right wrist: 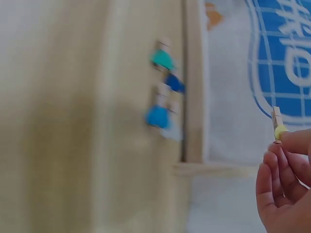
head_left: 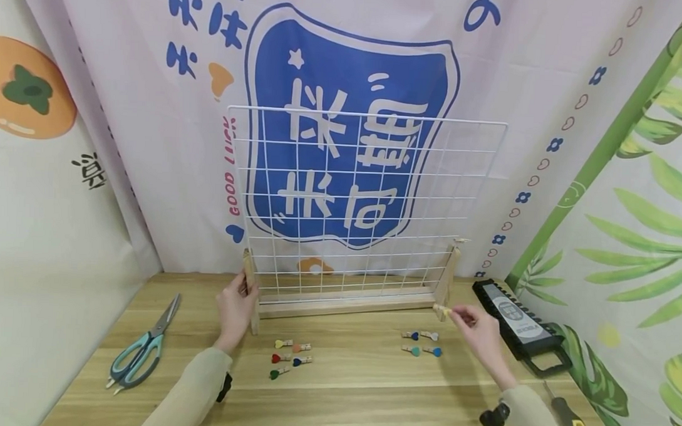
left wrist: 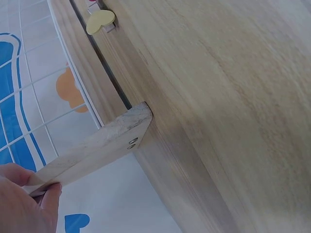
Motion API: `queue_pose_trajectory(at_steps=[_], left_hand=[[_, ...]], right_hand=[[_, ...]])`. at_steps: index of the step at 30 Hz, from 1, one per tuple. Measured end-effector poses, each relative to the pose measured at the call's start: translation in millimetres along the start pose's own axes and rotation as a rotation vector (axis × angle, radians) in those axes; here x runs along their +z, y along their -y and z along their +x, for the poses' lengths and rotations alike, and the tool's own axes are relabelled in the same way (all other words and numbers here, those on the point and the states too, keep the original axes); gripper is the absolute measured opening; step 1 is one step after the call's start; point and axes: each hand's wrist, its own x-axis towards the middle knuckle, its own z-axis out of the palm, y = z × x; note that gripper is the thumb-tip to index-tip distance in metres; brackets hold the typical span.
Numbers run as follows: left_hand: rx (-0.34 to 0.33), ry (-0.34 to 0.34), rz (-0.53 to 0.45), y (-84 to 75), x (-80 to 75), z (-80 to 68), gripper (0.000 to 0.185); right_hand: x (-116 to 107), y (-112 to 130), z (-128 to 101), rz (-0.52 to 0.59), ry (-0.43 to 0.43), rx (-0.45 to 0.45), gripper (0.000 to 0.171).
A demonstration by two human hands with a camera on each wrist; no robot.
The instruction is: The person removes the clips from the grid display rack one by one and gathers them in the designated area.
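A white wire grid [head_left: 367, 116] stands upright in a wooden stand [head_left: 349, 307] on the table. My left hand [head_left: 237, 306] grips the stand's left wooden post [left wrist: 97, 150] between thumb and fingers. On the other side, my right hand [head_left: 479, 332] pinches a small wooden clothespin [right wrist: 277, 119] with a yellow heart, held near the foot of the right post [head_left: 447, 276]. Several heart clothespins, among them a red one [head_left: 280, 358] and a dark green one [head_left: 279, 373], lie in front of the stand at left. Another group, including a teal one [head_left: 412, 350], lies at right.
Scissors [head_left: 144, 350] with teal handles lie on the table at far left. A black-cased tool with a handle [head_left: 520, 323] lies at right, and a screwdriver [head_left: 568, 418] is near the right edge. Printed cloth [head_left: 196, 170] hangs close behind the grid.
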Motion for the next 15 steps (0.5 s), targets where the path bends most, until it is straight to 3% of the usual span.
queue_pose_trajectory(at_steps=[7,15], left_hand=[[0.004,-0.003,0.006,-0.6,-1.2,0.0,0.038],[0.01,-0.008,0.018,-0.4,-1.3,-0.1,0.037]], right_hand=[[25,-3,-41,-0.003,0.183,0.004,0.008],[41,-1,-56,-0.005,0.307,-0.06,0.005]])
